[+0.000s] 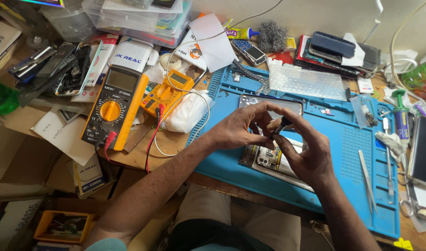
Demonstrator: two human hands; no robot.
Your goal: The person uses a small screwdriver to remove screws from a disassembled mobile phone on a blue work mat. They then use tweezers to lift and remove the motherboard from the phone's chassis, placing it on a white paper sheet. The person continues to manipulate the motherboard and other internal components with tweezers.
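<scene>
An opened phone (267, 158) with its circuit boards showing lies on the blue repair mat (347, 153). My left hand (238, 128) hovers over it, fingers curled, touching the top of a small black-handled tool (280, 126). My right hand (308, 155) grips that tool from the right, its tip pointing down at the phone. Another phone panel (254, 101) lies just behind my hands.
A big yellow multimeter (114, 107) and a smaller orange one (169, 92) lie left of the mat, with red leads. Tweezers (367, 179), screwdrivers and a syringe (400, 118) rest at the mat's right. Stacked phones (336, 53), plastic boxes and papers crowd the back.
</scene>
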